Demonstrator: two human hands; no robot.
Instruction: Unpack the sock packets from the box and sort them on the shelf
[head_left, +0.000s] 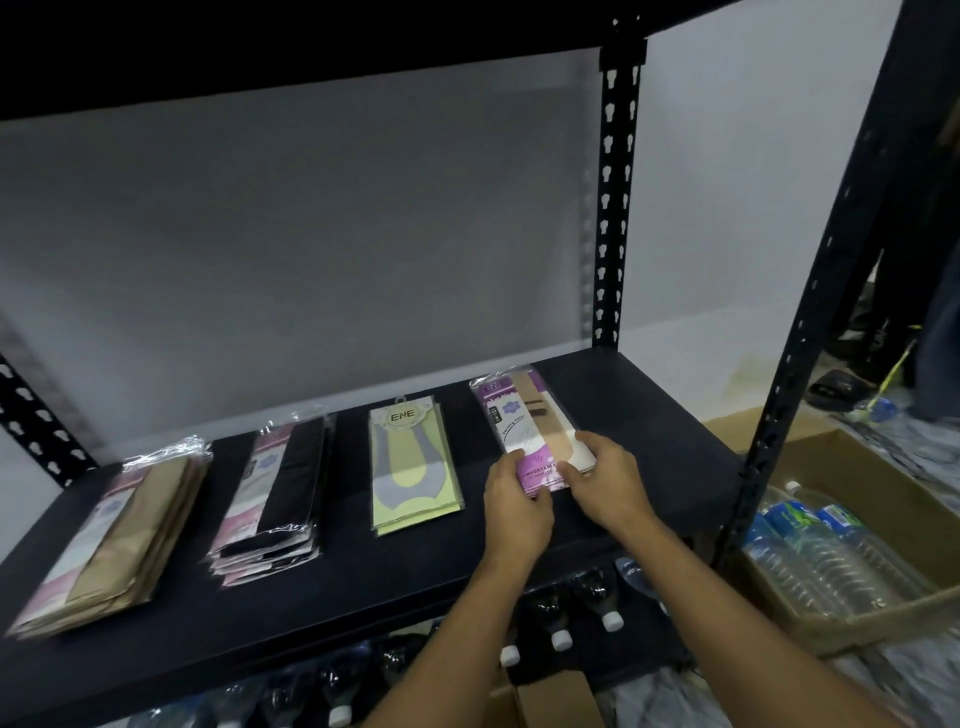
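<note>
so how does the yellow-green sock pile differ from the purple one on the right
The yellow-green pile shows a grey sock shape; the purple pile shows a beige sock. The left hand and right hand grip the purple pile's near end; nothing touches the yellow-green pile. The purple pile lies angled, the yellow-green pile straighter. Both rest on the black shelf in clear wrap with an ENE label.

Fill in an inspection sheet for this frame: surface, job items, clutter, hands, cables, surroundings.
Surface: black shelf board, four packet groups in a row.
Job's things: beige pile leftmost, black pile, yellow-green pile, purple packets rightmost.
Clutter: nothing seen.
Hands: left hand and right hand both grip the purple packets' near end.
Cables: nothing seen.
Surroundings: cardboard box of water bottles on the floor at right; capped bottles below the shelf; grey wall behind.
</note>
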